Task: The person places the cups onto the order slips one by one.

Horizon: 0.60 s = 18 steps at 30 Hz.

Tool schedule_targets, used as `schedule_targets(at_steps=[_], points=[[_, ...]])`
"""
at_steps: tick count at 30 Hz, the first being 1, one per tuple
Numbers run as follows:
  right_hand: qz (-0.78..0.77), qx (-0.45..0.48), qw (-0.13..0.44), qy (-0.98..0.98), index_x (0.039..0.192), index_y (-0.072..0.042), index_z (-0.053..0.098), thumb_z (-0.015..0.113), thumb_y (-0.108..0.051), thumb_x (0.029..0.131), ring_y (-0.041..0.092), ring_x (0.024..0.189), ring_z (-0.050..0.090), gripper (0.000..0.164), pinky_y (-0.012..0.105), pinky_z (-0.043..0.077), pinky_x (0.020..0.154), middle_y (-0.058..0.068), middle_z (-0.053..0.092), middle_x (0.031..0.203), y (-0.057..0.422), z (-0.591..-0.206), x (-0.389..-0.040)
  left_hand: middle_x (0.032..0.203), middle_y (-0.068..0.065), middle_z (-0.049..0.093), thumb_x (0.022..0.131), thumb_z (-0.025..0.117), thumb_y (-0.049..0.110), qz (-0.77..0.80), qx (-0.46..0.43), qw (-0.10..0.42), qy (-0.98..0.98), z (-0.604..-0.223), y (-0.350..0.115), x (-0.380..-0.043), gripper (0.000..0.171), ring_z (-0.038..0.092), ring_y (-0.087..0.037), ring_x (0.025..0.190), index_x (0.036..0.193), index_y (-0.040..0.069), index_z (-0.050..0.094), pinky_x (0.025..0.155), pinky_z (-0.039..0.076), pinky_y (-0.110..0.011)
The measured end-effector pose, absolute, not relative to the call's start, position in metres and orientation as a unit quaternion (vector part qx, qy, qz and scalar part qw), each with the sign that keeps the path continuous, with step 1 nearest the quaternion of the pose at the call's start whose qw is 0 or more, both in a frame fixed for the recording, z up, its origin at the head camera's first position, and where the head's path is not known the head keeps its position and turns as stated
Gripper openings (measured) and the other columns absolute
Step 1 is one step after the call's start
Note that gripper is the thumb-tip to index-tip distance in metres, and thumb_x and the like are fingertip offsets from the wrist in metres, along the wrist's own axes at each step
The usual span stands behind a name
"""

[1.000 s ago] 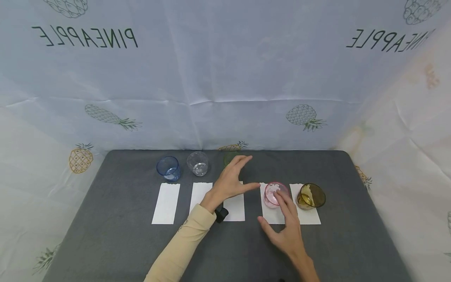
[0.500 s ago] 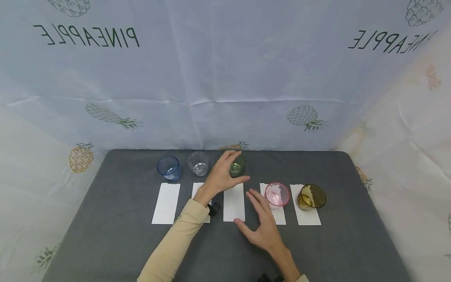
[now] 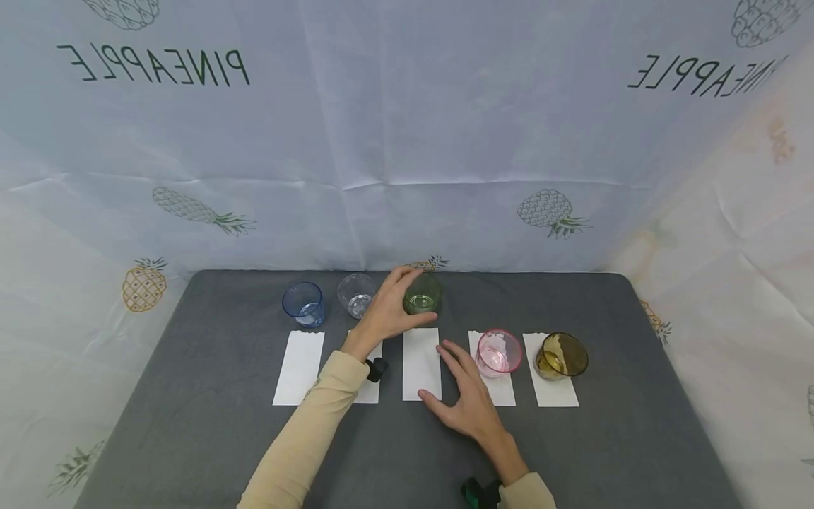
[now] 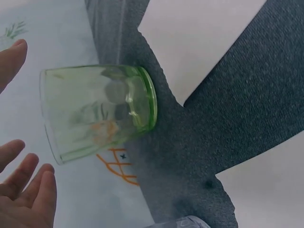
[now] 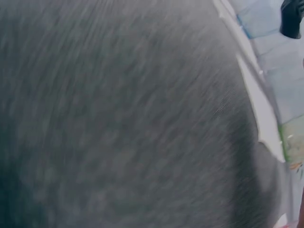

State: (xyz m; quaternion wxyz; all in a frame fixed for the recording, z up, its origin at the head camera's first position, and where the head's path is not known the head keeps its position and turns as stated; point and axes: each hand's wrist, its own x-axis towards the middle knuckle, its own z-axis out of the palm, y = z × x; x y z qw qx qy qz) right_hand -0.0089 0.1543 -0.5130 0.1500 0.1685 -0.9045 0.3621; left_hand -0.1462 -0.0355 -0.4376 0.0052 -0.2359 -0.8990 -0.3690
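Note:
A green glass stands upright at the back of the table, behind the middle white paper strip. My left hand reaches to its left side, thumb and fingers spread around it. In the left wrist view, the thumb and the fingers are apart from the glass, near its rim end. My right hand holds nothing, its fingers spread low between the middle strip and the pink glass. The right wrist view is mostly blurred tabletop, with the green glass at its right edge.
An amber glass and the pink one stand on the two right-hand paper strips. At the back left are a blue glass and a clear glass, partly behind my left hand. A pineapple-print cloth hangs behind the grey table.
My right hand has come away from the pink glass, leftward towards the middle strip. My left hand has shifted left, uncovering the green glass, which stays in place.

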Motion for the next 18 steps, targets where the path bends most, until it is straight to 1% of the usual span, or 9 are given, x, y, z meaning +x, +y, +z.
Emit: schedule_targets(at_steps=[4, 7, 10, 14, 18], points=[[0.347, 0.163, 0.136, -0.914, 0.144, -0.007, 0.058, 0.087, -0.04, 0.076, 0.032, 0.137, 0.053, 0.081, 0.054, 0.048, 0.109, 0.014, 0.055, 0.149, 0.157, -0.52, -0.011, 0.155, -0.018, 0.044, 0.08, 0.088, 0.038, -0.365, -0.234, 0.0, -0.901, -0.439, -0.037, -0.149, 0.09, 0.044, -0.038, 0.145, 0.154, 0.007, 0.045, 0.116, 0.044, -0.053], [0.316, 0.162, 0.139, -0.924, 0.143, -0.008, 0.06, 0.088, -0.042, 0.075, 0.032, 0.134, 0.056, 0.081, 0.05, 0.049, 0.108, 0.013, 0.057, 0.146, 0.158, -0.527, -0.011, 0.156, -0.018, 0.043, 0.081, 0.088, 0.038, -0.36, -0.231, -0.007, -0.904, -0.441, -0.038, -0.151, 0.091, 0.043, -0.037, 0.146, 0.154, 0.006, 0.044, 0.116, 0.044, -0.053], [0.281, 0.166, 0.159, -0.932, 0.141, -0.008, 0.062, 0.087, -0.046, 0.075, 0.031, 0.131, 0.059, 0.08, 0.047, 0.05, 0.107, 0.013, 0.06, 0.143, 0.159, -0.534, -0.01, 0.157, -0.02, 0.041, 0.081, 0.087, 0.039, -0.358, -0.23, -0.017, -0.905, -0.443, -0.039, -0.152, 0.093, 0.043, -0.038, 0.146, 0.155, 0.003, 0.042, 0.115, 0.044, -0.053], [0.26, 0.17, 0.188, -0.932, 0.138, -0.008, 0.064, 0.086, -0.05, 0.075, 0.031, 0.127, 0.061, 0.079, 0.047, 0.05, 0.106, 0.013, 0.061, 0.14, 0.16, -0.54, -0.011, 0.157, -0.023, 0.039, 0.082, 0.087, 0.039, -0.363, -0.23, -0.025, -0.903, -0.446, -0.039, -0.153, 0.095, 0.043, -0.04, 0.145, 0.155, 0.0, 0.041, 0.115, 0.045, -0.054], [0.255, 0.172, 0.191, -0.932, 0.138, -0.007, 0.064, 0.084, -0.053, 0.076, 0.032, 0.127, 0.061, 0.081, 0.049, 0.049, 0.106, 0.014, 0.061, 0.14, 0.159, -0.541, -0.012, 0.157, -0.023, 0.039, 0.082, 0.086, 0.039, -0.37, -0.227, -0.024, -0.901, -0.448, -0.038, -0.153, 0.094, 0.043, -0.04, 0.145, 0.155, 0.001, 0.041, 0.115, 0.044, -0.055]])
